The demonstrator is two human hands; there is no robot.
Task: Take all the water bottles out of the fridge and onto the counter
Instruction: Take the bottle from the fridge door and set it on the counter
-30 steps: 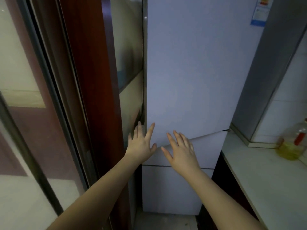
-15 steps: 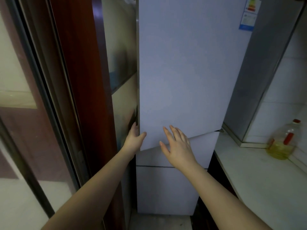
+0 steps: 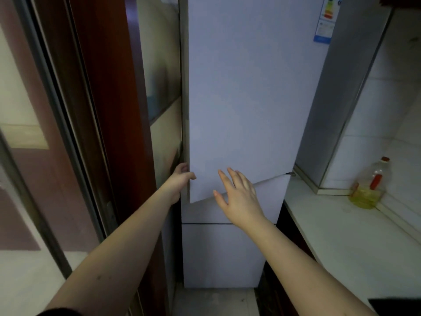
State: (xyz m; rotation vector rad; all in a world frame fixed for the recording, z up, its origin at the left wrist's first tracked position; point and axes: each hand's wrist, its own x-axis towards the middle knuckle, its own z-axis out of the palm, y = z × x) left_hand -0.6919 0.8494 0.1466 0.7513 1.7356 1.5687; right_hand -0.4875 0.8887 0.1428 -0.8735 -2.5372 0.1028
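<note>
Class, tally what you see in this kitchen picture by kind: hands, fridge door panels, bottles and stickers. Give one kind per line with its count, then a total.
Hands: 2 (left hand, right hand)
Fridge door panels: 3 (upper door, middle panel, bottom panel)
Bottles: 1 (oil bottle)
Stickers: 1 (label)
Total: 7

The fridge door (image 3: 246, 92) looks smooth and a little shiny. The door frame (image 3: 109, 110) beside it is dark red wood — glossy. The counter (image 3: 337, 226) is pale and smooth. The oil bottle (image 3: 369, 185) is clear plastic — red cap.
</note>
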